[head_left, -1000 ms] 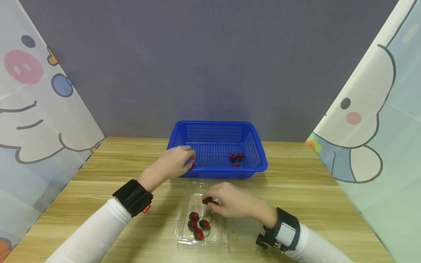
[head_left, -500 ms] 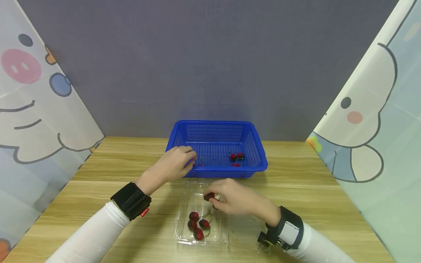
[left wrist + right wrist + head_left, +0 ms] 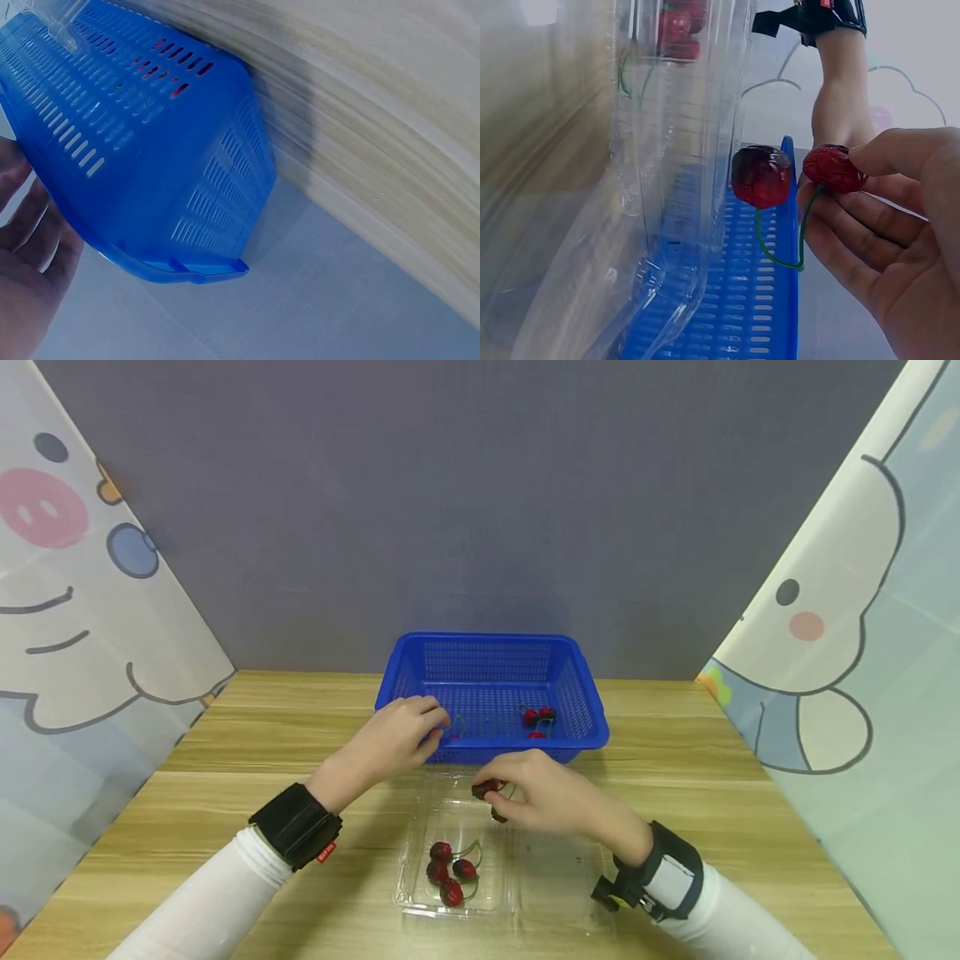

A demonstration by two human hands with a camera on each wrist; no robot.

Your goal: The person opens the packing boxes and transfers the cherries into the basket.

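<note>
My right hand [image 3: 543,793] pinches one dark red cherry [image 3: 834,168] between thumb and fingers, above the far end of the clear plastic box [image 3: 405,868]. A second cherry [image 3: 760,177] dangles beside it, joined by a green stem. Several cherries [image 3: 452,892] lie in the near part of the box. At the front left of the blue basket [image 3: 517,745], my left hand [image 3: 397,731] reaches over the rim with bent fingers. The basket wall hides its fingertips in the left wrist view, and I cannot tell whether they hold a cherry.
More cherries [image 3: 531,717] lie at the right inside the basket, and a red cherry [image 3: 454,737] shows near the left fingertips. The box's clear lid [image 3: 558,877] lies unfolded to its right. A grey panel [image 3: 480,510] stands behind the wooden table [image 3: 285,735].
My right hand has lifted the pair of cherries and moved it away from me, toward the basket. The left hand has barely shifted at the basket's rim.
</note>
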